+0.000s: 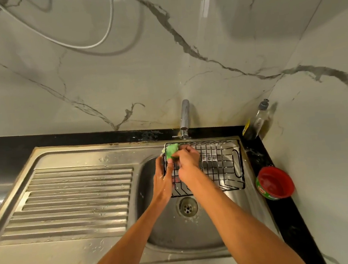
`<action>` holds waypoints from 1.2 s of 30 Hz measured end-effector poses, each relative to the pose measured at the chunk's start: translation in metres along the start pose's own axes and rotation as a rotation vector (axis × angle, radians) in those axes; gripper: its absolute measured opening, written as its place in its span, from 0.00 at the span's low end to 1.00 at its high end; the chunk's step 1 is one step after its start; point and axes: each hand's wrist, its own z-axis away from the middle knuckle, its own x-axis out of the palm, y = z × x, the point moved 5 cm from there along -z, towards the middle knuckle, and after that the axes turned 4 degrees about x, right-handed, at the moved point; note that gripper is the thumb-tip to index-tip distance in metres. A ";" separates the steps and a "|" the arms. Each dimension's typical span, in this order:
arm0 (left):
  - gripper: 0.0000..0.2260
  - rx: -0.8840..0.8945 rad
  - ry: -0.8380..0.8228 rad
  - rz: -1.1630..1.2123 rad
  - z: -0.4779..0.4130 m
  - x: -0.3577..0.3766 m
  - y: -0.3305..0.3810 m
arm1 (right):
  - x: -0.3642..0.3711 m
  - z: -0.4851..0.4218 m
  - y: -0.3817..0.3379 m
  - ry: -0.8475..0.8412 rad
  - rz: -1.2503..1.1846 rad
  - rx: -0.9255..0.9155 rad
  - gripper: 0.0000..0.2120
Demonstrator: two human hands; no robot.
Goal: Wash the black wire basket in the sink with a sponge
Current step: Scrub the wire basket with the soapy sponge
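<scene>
The black wire basket (221, 165) lies in the steel sink (157, 235), across the bowl's far side under the tap. My left hand (162, 179) grips the basket's left end. My right hand (187, 159) holds a green sponge (171, 150) against the basket's upper left corner. Soap foam clings to the wires and to both hands.
A chrome tap (185, 118) rises behind the basket. The ribbed drainboard (73, 201) lies to the left. On the black counter at right stand a dish-soap bottle (257, 121) and a red tub of dish paste (275, 182). The drain (187, 206) sits below the basket.
</scene>
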 end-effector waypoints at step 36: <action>0.21 -0.068 0.176 0.141 -0.005 -0.071 0.001 | -0.004 -0.034 -0.037 -0.116 -0.325 -0.021 0.14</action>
